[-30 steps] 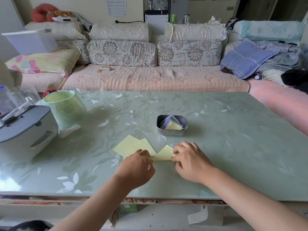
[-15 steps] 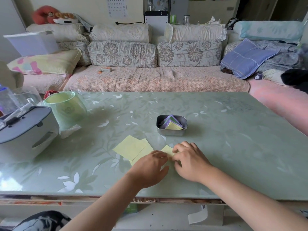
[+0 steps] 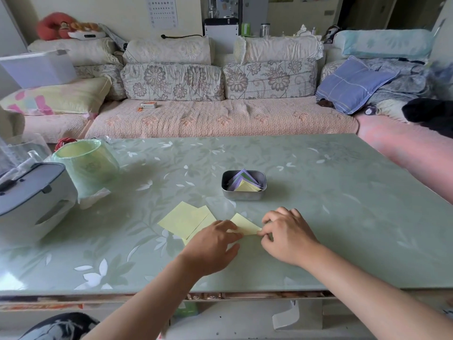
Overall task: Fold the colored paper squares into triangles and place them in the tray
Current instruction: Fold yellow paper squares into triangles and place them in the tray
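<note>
**Fold under way: both hands on one yellow sheet**

Left hand (image 3: 212, 244), lower centre of frame: fingers loosely extended, not curled round anything. Fingertips are laid flat on the left end of the folded pale-yellow paper sheet (image 3: 245, 225). Thumb is spread apart from the fingers, nearer the bottom of the frame.

Right hand (image 3: 288, 235), just right of the sheet: fingers curled. Thumb and forefinger tips are closed together on the sheet's right-hand corner in a tight pinch.

The sheet lies low on the pale-green floral glass table (image 3: 343, 204), between the two hands, with a pointed flap showing above the left knuckles. The lower edge of the fold is hidden by the hands.

Flat pale-yellow paper squares (image 3: 185, 219), overlapping, lie just left of the sheet. Their lower right corner runs under the left hand.

Small grey metal tray (image 3: 243, 196): centre of frame, above the hands, apart from both. It holds stacked folded paper triangles (image 3: 241, 182), purple and green with a yellow one in front
</note>
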`<move>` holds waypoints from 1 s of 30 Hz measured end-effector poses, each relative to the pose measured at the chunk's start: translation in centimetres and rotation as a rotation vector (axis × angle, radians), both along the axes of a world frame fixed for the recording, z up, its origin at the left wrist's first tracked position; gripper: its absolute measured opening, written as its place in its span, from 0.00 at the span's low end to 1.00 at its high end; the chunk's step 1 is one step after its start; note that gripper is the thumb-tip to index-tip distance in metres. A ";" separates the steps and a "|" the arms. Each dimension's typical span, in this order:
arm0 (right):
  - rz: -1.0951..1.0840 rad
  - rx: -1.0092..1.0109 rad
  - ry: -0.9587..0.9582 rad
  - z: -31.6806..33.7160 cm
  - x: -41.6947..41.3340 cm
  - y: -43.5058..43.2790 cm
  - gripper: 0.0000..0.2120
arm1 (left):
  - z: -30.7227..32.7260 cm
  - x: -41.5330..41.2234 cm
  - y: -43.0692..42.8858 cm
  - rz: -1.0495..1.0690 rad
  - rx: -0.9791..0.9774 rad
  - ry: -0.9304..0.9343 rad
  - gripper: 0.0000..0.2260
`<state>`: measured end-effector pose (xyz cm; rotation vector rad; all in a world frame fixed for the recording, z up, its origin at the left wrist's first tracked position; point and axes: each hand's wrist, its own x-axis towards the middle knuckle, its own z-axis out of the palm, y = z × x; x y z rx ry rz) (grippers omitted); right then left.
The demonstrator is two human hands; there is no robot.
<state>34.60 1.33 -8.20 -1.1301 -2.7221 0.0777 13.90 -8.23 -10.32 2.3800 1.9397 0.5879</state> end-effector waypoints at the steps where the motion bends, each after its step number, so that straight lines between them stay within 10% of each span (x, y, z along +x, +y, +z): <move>1: -0.020 -0.003 -0.003 0.1 0.3 0.1 0.16 | 0.1 0.0 0.1 0.009 -0.004 -0.018 0.15; 13: -0.020 0.087 0.085 -0.4 0.4 1.5 0.13 | 0.9 -0.9 2.5 0.082 -0.122 -0.165 0.14; 30: 0.161 -0.005 0.385 -1.0 -3.3 3.6 0.04 | 0.8 -2.0 4.0 0.005 0.230 -0.090 0.08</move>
